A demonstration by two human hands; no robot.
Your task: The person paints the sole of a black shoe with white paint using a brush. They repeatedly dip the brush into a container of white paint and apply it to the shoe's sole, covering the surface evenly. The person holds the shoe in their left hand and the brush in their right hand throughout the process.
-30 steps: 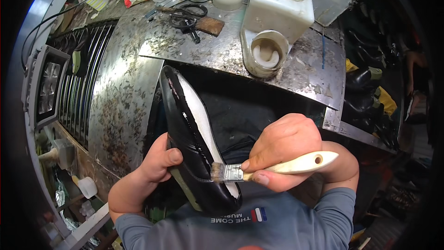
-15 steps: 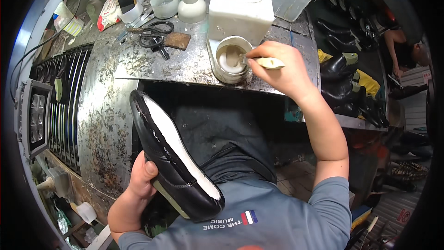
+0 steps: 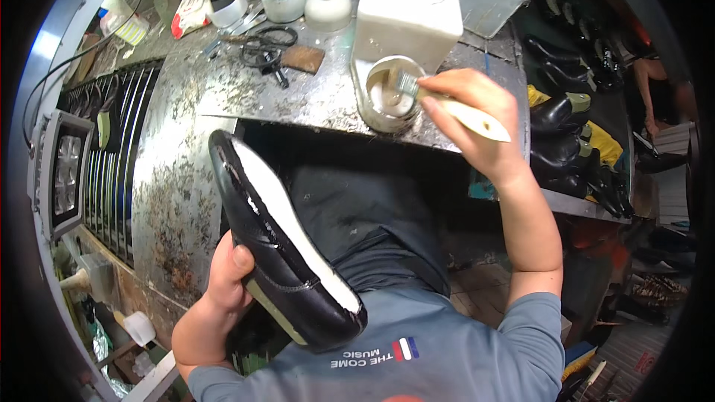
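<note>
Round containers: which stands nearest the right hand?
The pot by the white jug; the right hand holds a brush at its mouth. The cloudy bowl is farther.

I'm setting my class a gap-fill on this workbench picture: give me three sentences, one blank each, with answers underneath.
1. The left hand holds a black ____.
2. The brush is in the person's ____ hand.
3. The boxy container just beyond the round pot is ____ in colour.

Missing words: shoe; right; white.
</note>
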